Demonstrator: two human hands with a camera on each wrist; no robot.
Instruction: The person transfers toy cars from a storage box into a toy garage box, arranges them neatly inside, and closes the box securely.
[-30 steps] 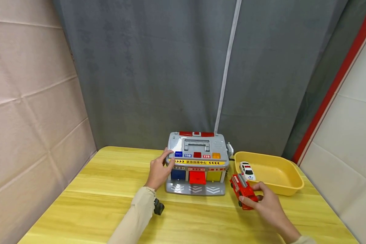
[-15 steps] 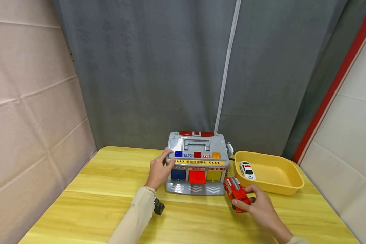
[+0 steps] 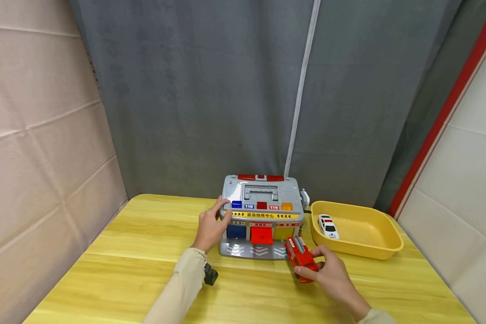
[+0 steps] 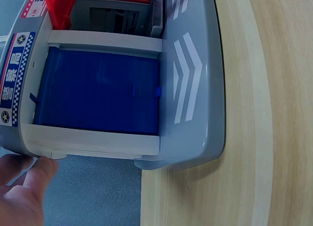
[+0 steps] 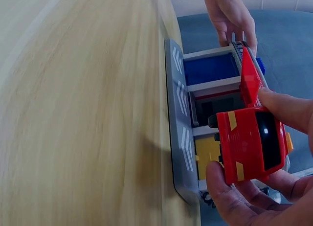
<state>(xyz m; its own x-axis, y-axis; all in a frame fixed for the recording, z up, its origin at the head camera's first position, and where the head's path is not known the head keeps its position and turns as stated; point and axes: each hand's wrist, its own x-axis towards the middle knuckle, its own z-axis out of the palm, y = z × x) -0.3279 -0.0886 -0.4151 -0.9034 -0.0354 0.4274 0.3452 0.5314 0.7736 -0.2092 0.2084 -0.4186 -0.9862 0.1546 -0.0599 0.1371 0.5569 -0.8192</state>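
A grey toy emergency station (image 3: 261, 198) stands on the table, with a blue door (image 4: 100, 91) and a yellow door (image 3: 284, 233) closed. Its red middle door (image 3: 262, 235) is swung up and sticks out, showing a dark bay behind it. At the station's left front corner my left hand (image 3: 210, 228) holds the roof edge, thumb toward the front. My right hand (image 3: 331, 272) grips a red toy fire engine (image 3: 301, 260) by its sides, thumb opposite fingers. The fire engine is off the table, tilted, near the right end of the station's ramp (image 3: 259, 251).
To the station's right, a yellow tray (image 3: 364, 249) holds a white toy police car (image 3: 328, 226). A white part (image 3: 305, 198) juts from the station's right side. A grey curtain (image 3: 194, 99) hangs behind the table (image 3: 117, 265).
My right hand has carried the fire engine leftward, from beside the tray to the right end of the station's ramp. The left hand and station have stayed put.
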